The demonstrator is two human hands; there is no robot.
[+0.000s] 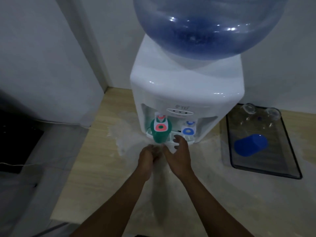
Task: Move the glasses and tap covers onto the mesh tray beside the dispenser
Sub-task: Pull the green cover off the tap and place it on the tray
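A green tap cover (159, 133) sits over the red tap of the white water dispenser (184, 86). The blue tap (188, 130) is bare. A blue tap cover (250, 145) lies on its side on the dark mesh tray (290, 168) right of the dispenser. Two clear glasses (249, 108) (272, 113) stand at the tray's far end. My right hand (179, 154) is just in front of the drip tray with fingers spread and nothing in it. My left hand (147, 158) is beside it, below the green cover, fingers curled against a blurred translucent sheet; whether it holds anything is unclear.
A large blue water bottle (210, 24) sits on top of the dispenser. The dispenser stands on a pale wooden counter (95, 168) with a clear plastic sheet (124, 134) under it. White walls close in behind and on the left; a dark appliance (15, 142) sits lower left.
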